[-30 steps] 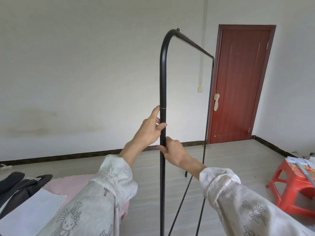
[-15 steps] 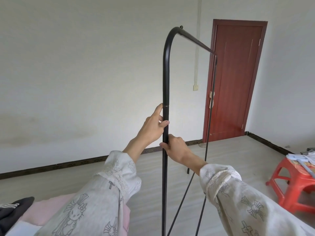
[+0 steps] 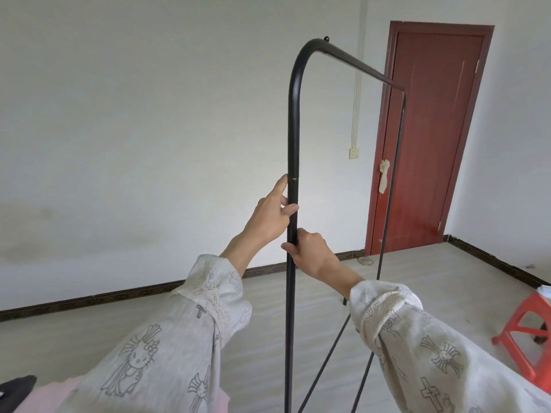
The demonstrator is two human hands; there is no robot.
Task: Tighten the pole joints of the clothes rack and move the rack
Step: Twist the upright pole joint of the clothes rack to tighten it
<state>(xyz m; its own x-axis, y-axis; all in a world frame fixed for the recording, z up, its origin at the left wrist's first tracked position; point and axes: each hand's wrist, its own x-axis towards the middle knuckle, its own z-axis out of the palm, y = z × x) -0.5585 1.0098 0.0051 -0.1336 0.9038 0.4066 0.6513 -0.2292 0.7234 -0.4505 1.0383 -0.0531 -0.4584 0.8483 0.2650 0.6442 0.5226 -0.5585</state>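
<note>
Gripping the near upright of the clothes rack (image 3: 293, 129) with both hands — head view, the only one.

Left hand (image 3: 269, 217): wrapped on the pole just below the joint seam (image 3: 293, 178), thumb lying up along the tube to the seam, forefinger curled round the front. Closed on the pole.

Right hand (image 3: 310, 253): clamped on the same pole directly beneath the left, the two nearly touching, fingers hooked round from the right side.

Rack stands on the floor in mid-room, between the wearer and the red door (image 3: 429, 138). Near pole curves over at the top into the crossbar, which runs back to the thin far upright. Slanted base struts show low right. Red stool (image 3: 527, 338) at far right, apart from the rack.

Step, as judged: tightening this joint. Both hands sit on the lower section; nothing holds the upper one.

Next move likely calls for the left hand to shift above the seam, then counter-twist against the right until the seam closes. Whether it is already snug cannot be told. Moving the rack not yet begun.
</note>
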